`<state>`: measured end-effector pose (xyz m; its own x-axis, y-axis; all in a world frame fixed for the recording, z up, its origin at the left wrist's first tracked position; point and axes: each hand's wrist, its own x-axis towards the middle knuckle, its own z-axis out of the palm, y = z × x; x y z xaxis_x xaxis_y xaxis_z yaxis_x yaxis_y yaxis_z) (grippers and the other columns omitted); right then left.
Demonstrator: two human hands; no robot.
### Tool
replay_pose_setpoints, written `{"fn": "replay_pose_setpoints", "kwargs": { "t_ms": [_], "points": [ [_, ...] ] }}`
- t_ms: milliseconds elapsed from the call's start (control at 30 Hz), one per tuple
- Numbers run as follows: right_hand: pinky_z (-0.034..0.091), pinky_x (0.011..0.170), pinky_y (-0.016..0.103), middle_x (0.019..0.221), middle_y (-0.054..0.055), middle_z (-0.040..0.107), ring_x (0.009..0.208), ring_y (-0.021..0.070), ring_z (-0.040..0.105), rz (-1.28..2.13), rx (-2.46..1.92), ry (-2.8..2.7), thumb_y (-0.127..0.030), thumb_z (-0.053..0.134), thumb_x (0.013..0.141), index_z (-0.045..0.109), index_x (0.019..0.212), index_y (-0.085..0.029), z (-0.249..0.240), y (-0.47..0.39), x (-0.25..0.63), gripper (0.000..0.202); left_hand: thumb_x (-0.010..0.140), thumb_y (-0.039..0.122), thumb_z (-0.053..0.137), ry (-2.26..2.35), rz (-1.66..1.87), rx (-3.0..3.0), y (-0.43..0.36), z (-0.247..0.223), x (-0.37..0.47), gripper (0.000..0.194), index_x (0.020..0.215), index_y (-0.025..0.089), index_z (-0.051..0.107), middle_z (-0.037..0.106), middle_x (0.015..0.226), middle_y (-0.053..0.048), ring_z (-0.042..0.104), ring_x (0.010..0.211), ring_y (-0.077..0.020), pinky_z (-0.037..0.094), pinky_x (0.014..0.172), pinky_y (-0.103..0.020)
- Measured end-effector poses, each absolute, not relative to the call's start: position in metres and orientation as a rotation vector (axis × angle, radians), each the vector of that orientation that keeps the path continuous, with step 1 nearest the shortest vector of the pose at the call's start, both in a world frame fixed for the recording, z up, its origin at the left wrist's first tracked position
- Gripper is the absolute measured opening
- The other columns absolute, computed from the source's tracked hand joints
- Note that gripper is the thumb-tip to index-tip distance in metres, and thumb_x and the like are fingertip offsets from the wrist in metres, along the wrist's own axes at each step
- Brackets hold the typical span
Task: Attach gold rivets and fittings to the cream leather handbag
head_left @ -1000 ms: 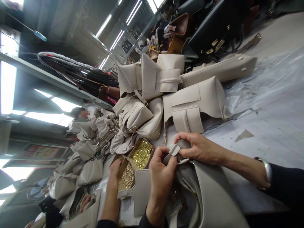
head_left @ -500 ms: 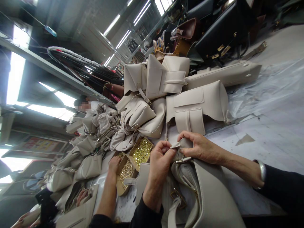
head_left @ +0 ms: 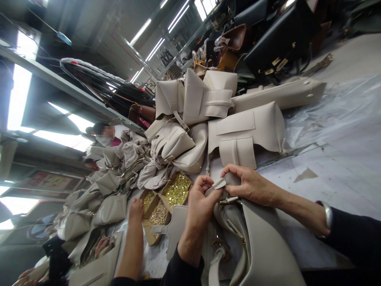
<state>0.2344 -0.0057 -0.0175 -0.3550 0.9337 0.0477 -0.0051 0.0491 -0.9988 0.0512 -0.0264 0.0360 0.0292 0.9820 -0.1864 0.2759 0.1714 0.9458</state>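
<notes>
Left hand [head_left: 201,200]: I see it pinching the tab [head_left: 218,184].
Right hand [head_left: 251,184]: pinching the same tab — on the bag [head_left: 268,246].
Nearby: box of studs [head_left: 177,190].

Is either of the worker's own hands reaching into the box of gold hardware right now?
No. Both the left hand and right hand pinch the beige bag's tab.

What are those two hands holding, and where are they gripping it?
Both hands pinch a small beige strap tab at the top of the beige handbag: left hand on its near end, right hand on its far end.
</notes>
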Motion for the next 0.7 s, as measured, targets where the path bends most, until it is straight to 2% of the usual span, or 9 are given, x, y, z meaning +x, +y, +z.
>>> {"fn": "replay_pose_setpoints", "kwargs": {
  "t_ms": [200,367,700],
  "points": [
    [0.038,0.06,0.024,0.073,-0.005,0.057,0.067,0.0146,0.048,1.414,-0.965,-1.499,-0.025,0.065,0.075,0.066,0.103,-0.021,-0.018,-0.005,0.235,0.028,0.069,0.035,0.086,1.402,0.884,1.205,-0.024,0.037,0.049,0.042,0.092,0.018,0.056,0.066,0.081,0.0,0.059,0.071,-0.0125,0.043,0.067,-0.02],
    [0.037,0.059,0.024,0.074,-0.005,0.058,0.066,0.0145,0.048,1.422,-0.973,-1.492,-0.024,0.064,0.074,0.066,0.103,-0.022,-0.018,-0.005,0.235,0.03,0.062,0.021,0.084,1.367,0.825,1.191,-0.023,0.035,0.043,0.045,0.097,0.019,0.055,0.07,0.085,0.0,0.061,0.072,-0.0136,0.044,0.068,-0.021],
    [0.039,0.06,0.025,0.076,-0.005,0.062,0.067,0.0149,0.051,1.408,-0.979,-1.508,-0.026,0.066,0.077,0.067,0.105,-0.022,-0.018,-0.005,0.236,0.028,0.066,0.019,0.084,1.314,0.711,1.262,-0.024,0.045,0.039,0.045,0.103,0.018,0.059,0.072,0.095,-0.003,0.063,0.08,-0.0153,0.045,0.073,-0.022]
  ]
}}
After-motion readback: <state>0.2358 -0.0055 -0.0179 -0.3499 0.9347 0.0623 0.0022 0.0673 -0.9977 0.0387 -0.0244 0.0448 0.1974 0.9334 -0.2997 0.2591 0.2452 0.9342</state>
